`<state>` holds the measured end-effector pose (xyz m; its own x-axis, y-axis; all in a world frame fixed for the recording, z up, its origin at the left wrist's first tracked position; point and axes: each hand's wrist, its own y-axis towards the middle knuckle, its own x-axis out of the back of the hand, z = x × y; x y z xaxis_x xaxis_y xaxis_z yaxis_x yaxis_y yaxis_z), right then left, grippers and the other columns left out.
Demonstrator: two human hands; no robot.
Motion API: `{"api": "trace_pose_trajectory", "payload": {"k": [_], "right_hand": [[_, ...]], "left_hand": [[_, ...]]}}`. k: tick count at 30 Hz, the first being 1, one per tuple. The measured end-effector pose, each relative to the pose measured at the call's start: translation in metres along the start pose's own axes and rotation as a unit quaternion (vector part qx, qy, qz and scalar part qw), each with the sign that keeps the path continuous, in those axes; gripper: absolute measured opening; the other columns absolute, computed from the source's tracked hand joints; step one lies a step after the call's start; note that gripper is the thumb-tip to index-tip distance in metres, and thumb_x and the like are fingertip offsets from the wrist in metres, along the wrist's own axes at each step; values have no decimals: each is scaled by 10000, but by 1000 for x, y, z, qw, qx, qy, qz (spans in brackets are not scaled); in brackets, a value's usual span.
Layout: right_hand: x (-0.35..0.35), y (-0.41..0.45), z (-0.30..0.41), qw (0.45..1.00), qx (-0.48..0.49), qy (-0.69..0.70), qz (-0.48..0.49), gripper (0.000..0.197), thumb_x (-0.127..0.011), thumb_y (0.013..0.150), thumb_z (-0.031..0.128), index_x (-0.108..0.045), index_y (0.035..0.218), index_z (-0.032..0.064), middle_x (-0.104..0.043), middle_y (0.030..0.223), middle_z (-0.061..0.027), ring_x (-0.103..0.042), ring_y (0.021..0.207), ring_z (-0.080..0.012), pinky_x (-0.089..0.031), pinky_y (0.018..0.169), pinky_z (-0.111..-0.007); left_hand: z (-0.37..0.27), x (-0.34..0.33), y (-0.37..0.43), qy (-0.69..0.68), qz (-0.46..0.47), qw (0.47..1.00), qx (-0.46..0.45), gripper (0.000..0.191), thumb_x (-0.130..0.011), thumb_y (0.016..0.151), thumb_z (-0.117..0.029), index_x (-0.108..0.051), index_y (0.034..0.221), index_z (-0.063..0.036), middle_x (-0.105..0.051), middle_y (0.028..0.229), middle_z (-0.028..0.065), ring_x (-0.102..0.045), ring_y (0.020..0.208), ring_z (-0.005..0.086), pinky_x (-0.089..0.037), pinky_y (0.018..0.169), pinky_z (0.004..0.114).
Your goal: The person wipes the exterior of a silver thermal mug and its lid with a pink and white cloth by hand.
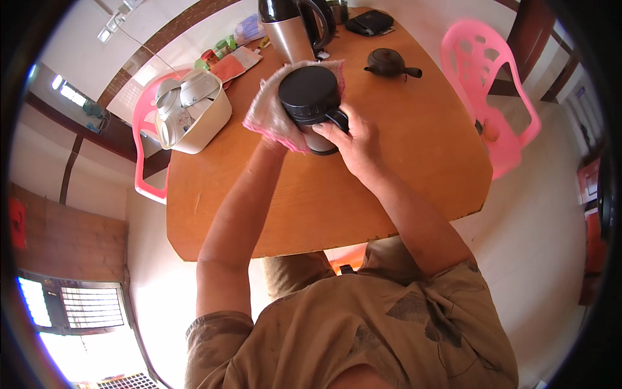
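My right hand grips the handle of a lidded mug with a black lid and a grey metal body, tilted above the wooden table. A pale cloth with a pink edge lies against the mug's left and far sides. My left hand is mostly hidden under that cloth; only the wrist shows, so its fingers cannot be seen. Beyond the mug stands a steel and black electric kettle. A small dark side-handled teapot sits at the right on the table.
A white plastic basin of bowls and cups is at the table's left edge. Behind it lie a red and white packet and small containers. A black pouch lies at the far end. Pink plastic chairs stand left and right.
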<state>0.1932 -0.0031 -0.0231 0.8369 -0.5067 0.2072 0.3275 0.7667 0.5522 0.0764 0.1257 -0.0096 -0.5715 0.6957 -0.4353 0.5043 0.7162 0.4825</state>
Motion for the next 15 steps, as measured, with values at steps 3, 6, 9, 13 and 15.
{"api": "trace_pose_trajectory", "payload": {"k": [3, 6, 9, 13, 15], "right_hand": [[-1, -1, -1, 1000, 14, 10, -11, 372, -764, 844, 312, -641, 1078, 50, -702, 822, -149, -695, 729, -307, -536, 660, -395], [0, -1, 0, 1000, 6, 9, -3, 348, -774, 839, 297, -636, 1025, 36, -696, 805, -141, -688, 713, -298, -535, 656, -384], [0, 0, 0, 1000, 8, 3, -9, 347, -786, 832, 292, -629, 995, 29, -687, 782, -141, -676, 692, -295, -527, 640, -380], [4, -2, 6, 1000, -9, 26, 13, 237, -780, 871, 155, -616, 945, 0, -639, 741, -35, -542, 685, -80, -479, 645, -268], [1, -2, 7, 1000, -2, 17, 7, 236, -778, 872, 156, -615, 939, -1, -640, 741, -35, -542, 685, -80, -477, 645, -267]], "left_hand": [[10, -3, -26, -168, -59, 984, 31, 361, -597, 966, -175, -559, 1271, 16, -669, 1209, 80, -601, 1177, 209, -410, 1097, 382], [14, -9, -50, 204, -61, 975, -68, 312, -520, 1018, -205, -560, 1261, -15, -643, 1225, 52, -597, 1155, 175, -447, 1036, 330], [18, -17, -59, 162, -165, 972, -28, 471, -636, 919, -289, -537, 1286, -9, -650, 1199, 65, -630, 1094, 177, -493, 982, 325], [8, -39, -67, 50, -245, 968, -31, 325, -471, 1077, -261, -575, 1244, -2, -617, 1165, 24, -580, 1039, 113, -488, 932, 286], [10, -29, -69, 243, -191, 945, -106, 332, -476, 1072, -242, -558, 1273, 10, -619, 1165, 32, -593, 1043, 125, -490, 933, 288]]}}
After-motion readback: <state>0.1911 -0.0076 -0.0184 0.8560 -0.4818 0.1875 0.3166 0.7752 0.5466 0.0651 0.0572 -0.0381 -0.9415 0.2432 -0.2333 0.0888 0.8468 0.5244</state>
